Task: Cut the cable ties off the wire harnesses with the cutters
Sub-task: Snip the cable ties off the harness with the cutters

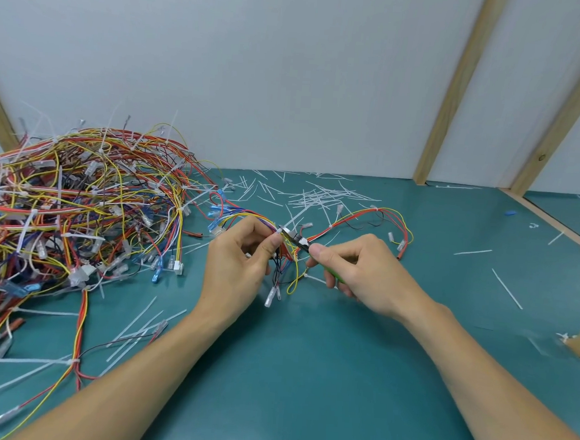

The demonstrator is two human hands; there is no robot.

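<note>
My left hand (245, 251) pinches a wire harness (361, 218) of red, yellow and black wires just above the green table (305, 375). My right hand (357, 272) grips green-handled cutters (296, 238), whose metal jaws touch the bundle by my left thumb, at a white cable tie (278, 231). Loose ends with clear connectors hang below my hands. The harness trails off to the right across the table.
A big tangled pile of harnesses (69, 211) with white ties fills the left side. Several cut tie strips (310, 197) litter the table behind my hands, more at the right (507, 288). Wooden posts (452, 93) stand against the white back wall.
</note>
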